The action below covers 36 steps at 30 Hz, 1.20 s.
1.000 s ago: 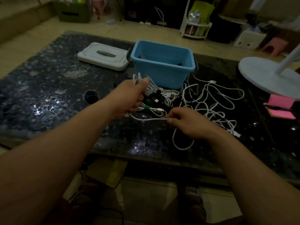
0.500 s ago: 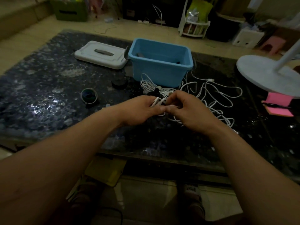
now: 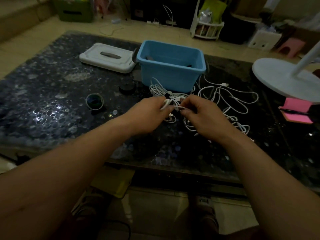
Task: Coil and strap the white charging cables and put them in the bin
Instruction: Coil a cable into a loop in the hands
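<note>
We are in the coiling step. Our left hand (image 3: pixel 150 115) has its fingers curled round a small bunch of white loops, the coil (image 3: pixel 166 103). Our right hand (image 3: pixel 204 118) pinches the same cable just beside it, so the two hands almost touch. Both hands hold on tight.

The coil is up off the table (image 3: pixel 52 101), right in front of us. The blue bin (image 3: pixel 166 80) stands at 12 o'clock from our hands, close by. The loose cables (image 3: pixel 230 99) lie in a messy heap at 2 o'clock. A bundle (image 3: pixel 160 87) rests by the bin's front wall. It looks tied with a dark strap, but we cannot be sure. The lid (image 3: pixel 107 58) lies at 10 o'clock.

We think the right hand next has to bring one more loop over to the left hand. The left hand must squeeze the loops so they do not spring open. The tail may catch in the heap, so we should pull it slowly. After that the coil needs a strap, and we see none in either hand.
</note>
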Available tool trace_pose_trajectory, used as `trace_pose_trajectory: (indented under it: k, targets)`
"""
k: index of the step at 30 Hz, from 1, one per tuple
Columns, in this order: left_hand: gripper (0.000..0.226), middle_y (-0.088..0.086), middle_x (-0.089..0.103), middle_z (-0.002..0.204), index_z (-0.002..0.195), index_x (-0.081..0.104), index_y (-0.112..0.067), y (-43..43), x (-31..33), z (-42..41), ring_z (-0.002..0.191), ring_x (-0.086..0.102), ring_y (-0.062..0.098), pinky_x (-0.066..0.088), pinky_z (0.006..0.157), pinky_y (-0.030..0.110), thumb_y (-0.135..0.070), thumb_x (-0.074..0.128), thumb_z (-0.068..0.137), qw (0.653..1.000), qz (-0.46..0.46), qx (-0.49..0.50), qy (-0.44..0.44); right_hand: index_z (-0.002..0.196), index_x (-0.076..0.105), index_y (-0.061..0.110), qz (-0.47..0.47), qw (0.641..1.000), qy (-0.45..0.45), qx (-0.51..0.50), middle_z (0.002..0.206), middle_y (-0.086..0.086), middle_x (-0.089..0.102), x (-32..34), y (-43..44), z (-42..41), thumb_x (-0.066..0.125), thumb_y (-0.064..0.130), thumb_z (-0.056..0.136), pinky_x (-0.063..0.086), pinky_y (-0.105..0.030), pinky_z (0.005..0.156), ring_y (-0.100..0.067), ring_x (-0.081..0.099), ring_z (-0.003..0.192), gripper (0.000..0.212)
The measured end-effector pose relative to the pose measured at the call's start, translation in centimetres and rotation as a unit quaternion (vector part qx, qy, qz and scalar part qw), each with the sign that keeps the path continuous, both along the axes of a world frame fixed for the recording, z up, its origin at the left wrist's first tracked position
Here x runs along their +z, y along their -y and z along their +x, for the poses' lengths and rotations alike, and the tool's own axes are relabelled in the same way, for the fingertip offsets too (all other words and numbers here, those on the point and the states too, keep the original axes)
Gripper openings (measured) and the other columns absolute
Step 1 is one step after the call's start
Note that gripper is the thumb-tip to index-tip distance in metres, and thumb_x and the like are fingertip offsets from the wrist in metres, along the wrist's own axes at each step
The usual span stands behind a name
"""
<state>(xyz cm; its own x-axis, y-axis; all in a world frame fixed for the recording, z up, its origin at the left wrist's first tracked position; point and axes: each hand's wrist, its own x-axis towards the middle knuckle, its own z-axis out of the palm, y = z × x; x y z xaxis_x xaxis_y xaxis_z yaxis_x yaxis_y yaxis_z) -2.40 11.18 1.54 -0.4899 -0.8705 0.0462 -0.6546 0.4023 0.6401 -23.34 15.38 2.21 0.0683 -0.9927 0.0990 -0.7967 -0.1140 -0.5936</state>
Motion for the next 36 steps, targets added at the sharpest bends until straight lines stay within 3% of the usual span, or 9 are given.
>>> trace_pose_trajectory:
  k: [3,6,9,13,16,19,26,30,36]
  targets:
    - [0.039,0.006,0.066,0.074,0.081,0.064,-0.009,0.4,1.1,0.3,0.067,0.059,0.017,0.048,0.067,0.037,-0.043,0.064,0.1,0.993,0.02,0.072,-0.088,0.096,0.07,0.025,0.023,0.999,-0.027,-0.031,0.087,0.009,0.069,-0.3,0.2,-0.6,0.065,0.027,0.102,0.051,-0.03,0.068,-0.007,0.065,0.08,0.009]
    - [0.024,-0.005,0.076,0.076,0.085,0.073,-0.015,0.5,1.4,0.7,0.07,0.07,0.005,0.054,0.067,0.025,-0.036,0.072,0.097,0.951,0.097,0.154,-0.251,0.085,0.066,0.017,0.042,0.998,-0.008,-0.039,0.077,0.003,0.068,-0.4,0.2,-0.4,0.06,0.037,0.106,0.047,-0.033,0.066,-0.013,0.064,0.073,0.03]
    - [0.025,-0.012,0.058,0.048,0.079,0.064,-0.019,0.0,0.9,-0.2,0.042,0.054,0.003,0.043,0.048,0.022,-0.03,0.067,0.102,0.9,0.192,0.19,-0.343,0.089,0.068,0.019,0.066,0.997,0.045,-0.025,0.077,-0.001,0.071,0.1,-0.5,1.2,0.048,0.045,0.109,0.051,-0.036,0.071,-0.018,0.067,0.074,0.038]
    - [0.043,-0.002,0.034,0.055,0.071,0.048,-0.023,-0.1,-0.1,-1.1,0.046,0.033,0.014,0.035,0.051,0.028,-0.047,0.06,0.104,0.823,0.317,0.208,-0.423,0.095,0.065,0.014,0.074,0.997,0.026,-0.006,0.082,-0.004,0.067,0.0,-1.0,3.5,0.038,0.042,0.112,0.052,-0.043,0.08,-0.022,0.064,0.08,0.043]
    - [0.042,0.003,0.061,0.066,0.081,0.064,-0.015,-0.6,-0.8,-1.6,0.059,0.061,0.02,0.053,0.061,0.032,-0.054,0.068,0.096,0.834,0.338,0.154,-0.408,0.094,0.062,0.02,0.055,0.998,0.009,-0.01,0.086,0.001,0.067,-0.1,-0.9,4.2,0.036,0.044,0.112,0.053,-0.044,0.078,-0.02,0.063,0.08,0.039]
    - [0.047,0.017,0.079,0.103,0.111,0.074,-0.008,-1.3,-1.1,-2.1,0.098,0.077,0.031,0.062,0.091,0.043,-0.052,0.074,0.092,0.85,0.345,0.107,-0.383,0.1,0.065,0.023,0.051,0.998,-0.032,0.005,0.094,-0.001,0.072,-0.1,-1.1,4.9,0.037,0.043,0.11,0.056,-0.043,0.077,-0.022,0.066,0.081,0.036]
    - [0.03,0.006,0.08,0.089,0.103,0.075,-0.014,-1.0,-1.7,-2.7,0.09,0.077,0.021,0.059,0.088,0.038,-0.037,0.056,0.107,0.832,0.31,0.215,-0.407,0.113,0.063,0.025,0.026,0.997,-0.062,0.039,0.1,-0.004,0.072,-0.5,-1.7,6.2,0.035,0.042,0.111,0.056,-0.048,0.079,-0.027,0.067,0.087,0.033]
    - [0.057,0.006,0.071,0.065,0.067,0.066,-0.012,-0.4,0.1,-2.2,0.064,0.068,0.022,0.059,0.068,0.037,-0.04,0.045,0.112,0.732,0.356,0.259,-0.519,0.111,0.065,0.025,-0.012,1.0,-0.028,-0.005,0.109,0.003,0.059,-1.3,-1.2,5.5,0.052,0.04,0.107,0.052,-0.039,0.087,-0.015,0.059,0.098,0.02]
    - [0.046,-0.002,0.039,0.053,0.075,0.047,-0.018,2.0,1.0,0.2,0.044,0.047,0.015,0.057,0.05,0.029,-0.045,0.041,0.112,0.6,0.372,0.283,-0.649,0.126,0.063,0.028,0.049,0.998,-0.042,0.016,0.11,0.008,0.063,-1.7,-1.2,4.4,0.061,0.044,0.104,0.051,-0.036,0.084,-0.012,0.061,0.098,0.028]
